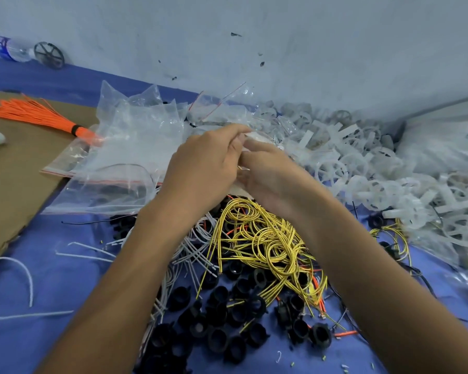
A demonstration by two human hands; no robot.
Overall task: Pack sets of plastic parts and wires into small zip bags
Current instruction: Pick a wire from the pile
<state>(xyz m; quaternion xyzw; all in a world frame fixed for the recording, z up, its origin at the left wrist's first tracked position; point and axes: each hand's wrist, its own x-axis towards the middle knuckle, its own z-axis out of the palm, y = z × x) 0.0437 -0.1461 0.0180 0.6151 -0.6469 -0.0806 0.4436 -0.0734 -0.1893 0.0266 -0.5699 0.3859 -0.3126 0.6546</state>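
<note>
Beneath the yellow wires (270,244), blue surface (79,287): it carries every pile, and the yellow tangle is the marker for all places below.
White plastic parts (362,168): a large heap to the right of the yellow wires and beyond them.
Zip bags (135,147): a loose clear pile beyond the yellow wires and to their left.
Black plastic parts (222,319): spread on the near side of the yellow wires, some lying under them.
Left hand (203,168): held just beyond the yellow wires, with its fingers curled in and pinching the small zip bag (254,139).
Right hand (270,174): touches the left hand, its fingers drawn narrow on the same bag; blur hides the exact grip.
Small zip bag, where it is: between the two sets of fingertips, above the far edge of the yellow wires. Its contents cannot be told.
Step in hand: most likely working the bag's mouth, though whether it is being opened or sealed cannot be told.
Doing it well: pinch each lip of the mouth separately, close to the zip. Keep the mouth facing up so that nothing spills back into the piles. Run the fingers along the whole strip and keep wire ends clear of the seal.
</note>
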